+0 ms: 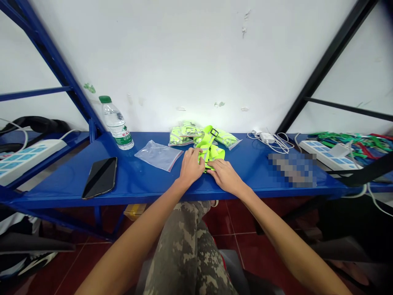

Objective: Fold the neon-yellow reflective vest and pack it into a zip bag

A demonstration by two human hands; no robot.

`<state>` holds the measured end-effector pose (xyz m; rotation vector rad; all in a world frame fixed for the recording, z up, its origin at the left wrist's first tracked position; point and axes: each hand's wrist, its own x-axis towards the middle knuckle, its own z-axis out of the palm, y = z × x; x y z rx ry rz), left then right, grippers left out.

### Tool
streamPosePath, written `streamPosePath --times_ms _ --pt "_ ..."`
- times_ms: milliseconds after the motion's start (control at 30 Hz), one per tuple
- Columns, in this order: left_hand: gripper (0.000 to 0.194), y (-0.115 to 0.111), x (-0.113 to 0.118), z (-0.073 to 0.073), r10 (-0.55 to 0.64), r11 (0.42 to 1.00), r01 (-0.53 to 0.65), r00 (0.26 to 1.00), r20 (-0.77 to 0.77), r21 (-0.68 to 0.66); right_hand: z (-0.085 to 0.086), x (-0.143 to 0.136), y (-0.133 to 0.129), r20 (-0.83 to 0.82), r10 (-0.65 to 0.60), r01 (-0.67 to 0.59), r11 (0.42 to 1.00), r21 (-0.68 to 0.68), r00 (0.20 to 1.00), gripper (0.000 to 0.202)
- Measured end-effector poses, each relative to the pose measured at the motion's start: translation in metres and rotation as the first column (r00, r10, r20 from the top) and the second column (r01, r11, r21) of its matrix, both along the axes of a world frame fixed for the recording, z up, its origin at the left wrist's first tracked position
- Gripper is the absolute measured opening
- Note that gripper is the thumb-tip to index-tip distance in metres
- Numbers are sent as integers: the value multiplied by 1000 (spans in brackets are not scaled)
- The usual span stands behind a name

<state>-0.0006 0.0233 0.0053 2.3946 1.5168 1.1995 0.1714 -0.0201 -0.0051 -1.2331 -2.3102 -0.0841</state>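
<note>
A neon yellow-green reflective safety strap (217,153) lies gathered in folds near the middle of the blue table, a black slide buckle at its upper end. My left hand (192,164) pinches the strap's left side with curled fingers. From the right, my right hand (226,175) has its thumb and fingers closed on the strap's lower folds. The fingertips partly hide the fabric between them. Just left of my left hand, a clear zip bag (159,155) with a red seal line lies flat. Packed bags of similar straps (184,134) lie behind, against the wall.
A water bottle (116,123) with a green cap and a black phone (100,177) are on the left. On the right lie a white charger with cable (267,137) and a blurred-out object (293,170). Power strips (328,154) and metal frames flank the blue table (147,186).
</note>
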Motion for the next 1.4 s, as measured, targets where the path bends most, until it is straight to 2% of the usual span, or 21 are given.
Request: streamPosePath --times_ms 200,400,633,833,900,967,1100,1167,1267,1400 --pt "27 -7 -3 5 -39 992 37 999 -18 -121 -3 2 2 -56 1 -4 999 -42 998 33" --pt "20 -6 -1 1 -58 983 59 998 8 -176 -2 0 5 -71 23 -26 999 -43 997 32" --pt "9 10 -10 -1 -123 958 165 975 185 -236 -2 -3 10 -123 40 -46 998 -42 992 29" --pt "20 23 -19 0 -188 859 351 893 409 -373 1 -6 17 -107 -1 -3 999 -36 994 34" --pt "20 23 -18 0 -186 850 372 875 447 -373 0 -7 20 -97 -11 8 1000 -28 995 35" --pt "19 19 -15 1 -169 882 324 895 412 -341 -1 -6 23 -90 -18 16 1000 -18 996 36" --pt "20 8 -6 2 -59 971 120 959 278 -208 -3 -7 23 -105 -54 53 999 -12 993 34" --pt "18 7 -4 1 -46 981 91 967 252 -169 -2 -7 20 -144 -48 44 999 -30 988 34" --pt "18 12 -4 -1 -42 976 93 967 251 -197 -1 -5 16 -247 -1 -14 998 -59 969 29" --pt "21 19 -6 -4 4 965 63 966 257 -253 -3 2 15 -328 39 -57 997 -45 944 57"
